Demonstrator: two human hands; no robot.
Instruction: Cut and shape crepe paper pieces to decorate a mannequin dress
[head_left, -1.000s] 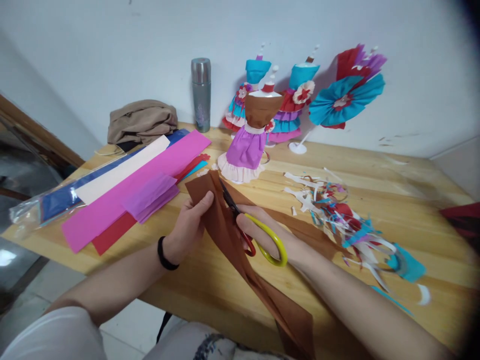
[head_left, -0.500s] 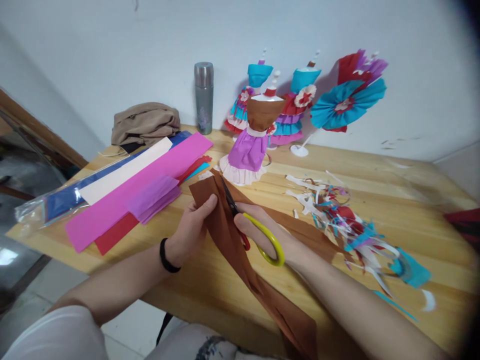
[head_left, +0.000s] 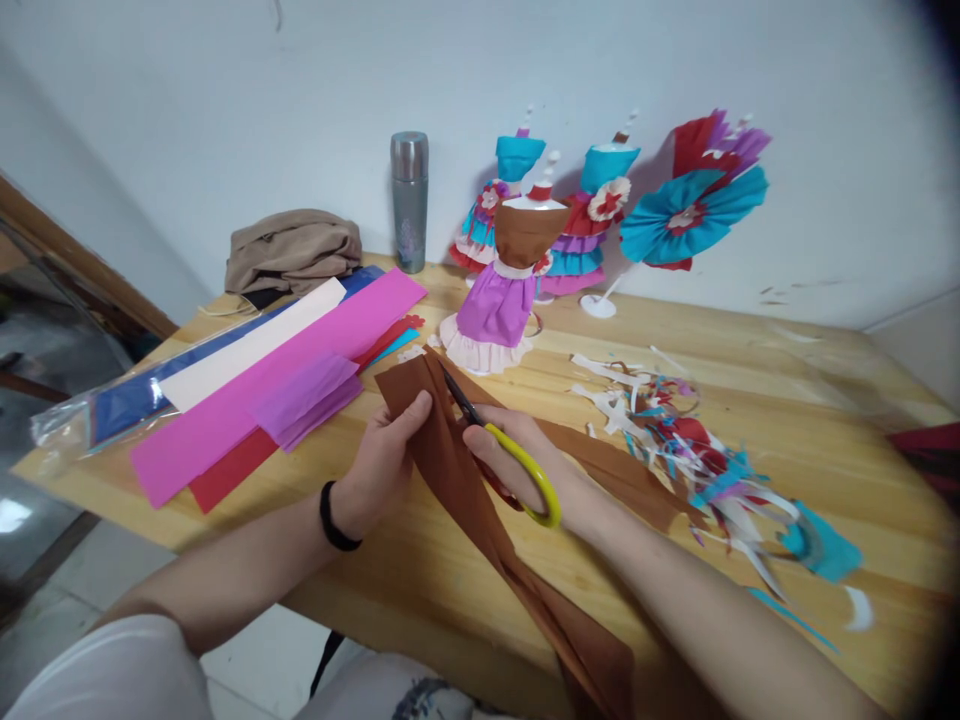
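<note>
A long brown strip of crepe paper (head_left: 480, 510) runs from the table's middle down toward my lap. My left hand (head_left: 386, 440) pinches its folded upper end, thumb on top. In my right hand (head_left: 525, 450) are scissors (head_left: 551, 495) with yellow and red handles. Their dark blades point up and left and lie at the paper beside my left thumb; how far they are parted is hard to see. Another length of brown paper (head_left: 622, 465) stretches right, behind my right hand. Just beyond the blades stands a small dress form (head_left: 517, 250) in brown top and purple skirt.
Left lie pink paper (head_left: 300, 375), purple paper (head_left: 307, 400) and a plastic-wrapped blue pack (head_left: 120, 410). A steel flask (head_left: 409, 205), brown cloth (head_left: 292, 250) and more dress forms (head_left: 607, 210) stand or lie along the wall. Paper scraps (head_left: 697, 450) litter the right side.
The scissor handles have drawn closer together, the red one shifting right toward the yellow one. My left hand keeps its pinch on the brown paper. The whole view has shifted slightly.
</note>
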